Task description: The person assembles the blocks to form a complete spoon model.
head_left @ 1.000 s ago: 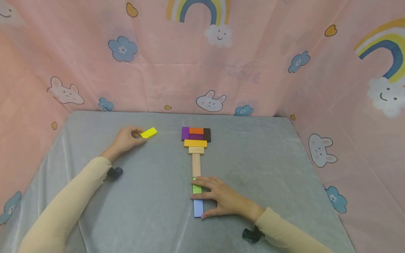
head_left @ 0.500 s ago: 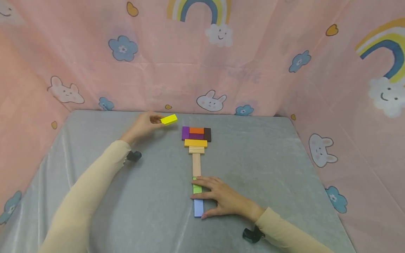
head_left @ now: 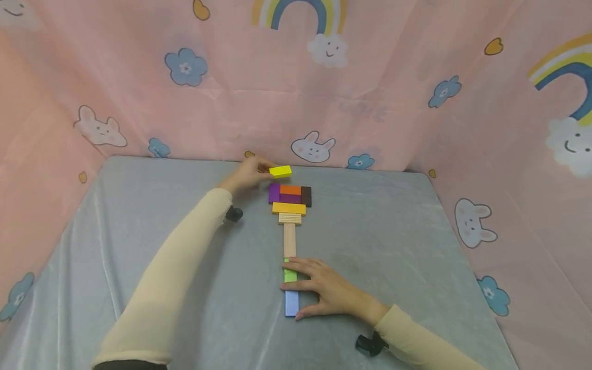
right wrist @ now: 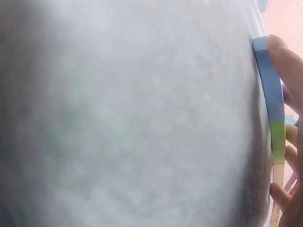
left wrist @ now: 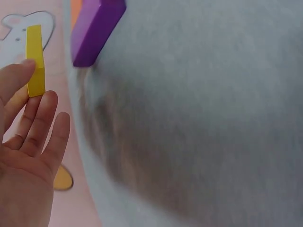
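Observation:
My left hand (head_left: 247, 174) pinches a bright yellow wooden block (head_left: 280, 171) between thumb and fingers, beyond the far end of a row of blocks. In the left wrist view the thumb presses the block's side, and a purple block (left wrist: 97, 33) stands nearby on the cloth. My right hand (head_left: 333, 293) rests over the row's near end, fingers stretched across a green block (head_left: 290, 276) and thumb at the corner of a blue block (head_left: 291, 304). Beyond lie a pale wood block (head_left: 289, 240), thin stacked pieces (head_left: 290, 218) and an amber block (head_left: 289, 208) set crosswise.
At the row's far end, a purple block (head_left: 274, 193), an orange block (head_left: 290, 190) and a dark brown block (head_left: 306, 197) sit together. Grey cloth (head_left: 393, 246) covers the table. A pink printed curtain (head_left: 259, 103) rises behind its back edge and at both sides.
My left hand has carried the yellow block right and away from me, from left of the row to behind its far end. My right hand has stayed on the near blocks.

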